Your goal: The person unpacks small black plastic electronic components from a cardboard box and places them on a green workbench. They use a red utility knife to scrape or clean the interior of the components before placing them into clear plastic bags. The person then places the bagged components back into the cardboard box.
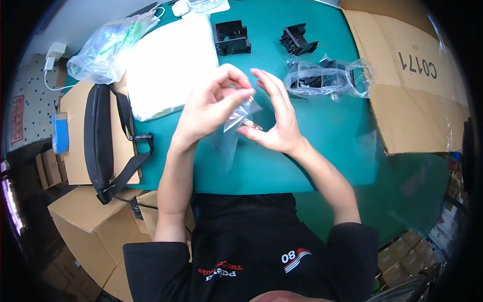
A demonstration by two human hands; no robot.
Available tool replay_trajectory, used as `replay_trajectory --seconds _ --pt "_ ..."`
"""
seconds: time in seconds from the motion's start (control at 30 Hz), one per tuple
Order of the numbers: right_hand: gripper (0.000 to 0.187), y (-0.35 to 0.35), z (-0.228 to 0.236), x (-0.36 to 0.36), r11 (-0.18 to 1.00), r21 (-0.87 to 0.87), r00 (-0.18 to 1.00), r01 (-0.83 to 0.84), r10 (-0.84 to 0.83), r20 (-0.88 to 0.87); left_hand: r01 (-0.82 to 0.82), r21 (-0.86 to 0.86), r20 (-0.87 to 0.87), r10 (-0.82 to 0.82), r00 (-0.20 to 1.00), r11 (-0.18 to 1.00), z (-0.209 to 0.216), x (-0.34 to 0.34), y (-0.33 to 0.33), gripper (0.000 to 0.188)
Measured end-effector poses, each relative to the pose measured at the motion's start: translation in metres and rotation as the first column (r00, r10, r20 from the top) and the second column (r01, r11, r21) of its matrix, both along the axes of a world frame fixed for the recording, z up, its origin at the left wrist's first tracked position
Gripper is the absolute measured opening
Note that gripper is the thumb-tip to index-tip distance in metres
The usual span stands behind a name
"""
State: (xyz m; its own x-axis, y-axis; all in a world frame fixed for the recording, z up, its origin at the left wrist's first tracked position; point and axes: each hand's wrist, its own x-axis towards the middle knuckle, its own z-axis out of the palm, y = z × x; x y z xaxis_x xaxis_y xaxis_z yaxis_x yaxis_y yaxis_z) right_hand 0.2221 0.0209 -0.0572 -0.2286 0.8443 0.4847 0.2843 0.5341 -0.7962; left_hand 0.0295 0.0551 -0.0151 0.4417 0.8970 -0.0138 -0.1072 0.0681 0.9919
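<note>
Above the middle of the green table, my left hand pinches the upper part of a small clear plastic bag between thumb and fingers. Small shiny copper-coloured pieces show at the bag's right side; their kind is too small to make out. My right hand is held in a wide curve, its fingers raised and apart from the thumb. That thumb lies beside the copper-coloured pieces; whether it presses on them I cannot tell.
Two black plastic housings stand at the back. Nearer lies a clear bag with black parts. A white padded sheet and a plastic bag lie left, near a black strap. A cardboard box stands right.
</note>
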Motion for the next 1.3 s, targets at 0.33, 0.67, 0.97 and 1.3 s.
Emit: replay_trajectory --seconds 0.33,0.67,0.97,1.3 --pt "0.016 0.012 0.002 0.021 0.809 -0.585 0.888 -0.055 -0.229 -0.400 0.093 -0.016 -0.263 -0.094 0.960 0.996 -0.008 -0.006 0.008 0.064" --pt "0.033 0.017 -0.013 0.029 0.803 -0.593 0.831 -0.052 -0.294 -0.472 -0.120 -0.199 0.015 0.126 0.992 0.973 -0.027 -0.009 0.012 0.020" --pt "0.060 0.008 -0.001 0.015 0.834 0.324 0.845 0.447 -0.513 0.154 -0.651 0.088 -0.077 0.657 0.750 0.754 -0.011 -0.010 0.012 0.027" --pt "0.026 -0.026 0.007 0.017 0.771 0.619 0.976 -0.152 0.017 0.219 -0.392 0.661 -0.199 0.653 0.731 0.640 -0.028 0.028 -0.005 0.042"
